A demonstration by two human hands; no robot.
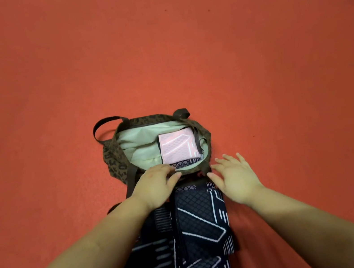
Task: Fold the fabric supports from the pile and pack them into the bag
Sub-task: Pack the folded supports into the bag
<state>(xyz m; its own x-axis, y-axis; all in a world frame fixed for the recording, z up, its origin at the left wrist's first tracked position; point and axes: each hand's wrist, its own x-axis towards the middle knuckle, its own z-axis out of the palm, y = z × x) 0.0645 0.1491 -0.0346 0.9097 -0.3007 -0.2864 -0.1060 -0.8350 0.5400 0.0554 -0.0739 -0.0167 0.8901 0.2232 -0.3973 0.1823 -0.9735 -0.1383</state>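
Red floor (251, 50): carries everything.
Bag (114, 159): open, far of the hands; a folded pink support (177, 145) and a dark one (186, 163) are packed.
Pile (201, 224): dark supports near, unfolded, still left; its near end is cut off.
Left hand (156, 184): at the bag's near rim, fingertips hidden, perhaps touching it.
Right hand (233, 178): fingers spread, grasping nothing.

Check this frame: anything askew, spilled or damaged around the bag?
Nothing damaged or spilled. The leopard-print bag lies open with a pink folded support inside. The dark patterned supports in the pile overlap unevenly. Left hand rests at the bag's near rim; right hand is open beside it.
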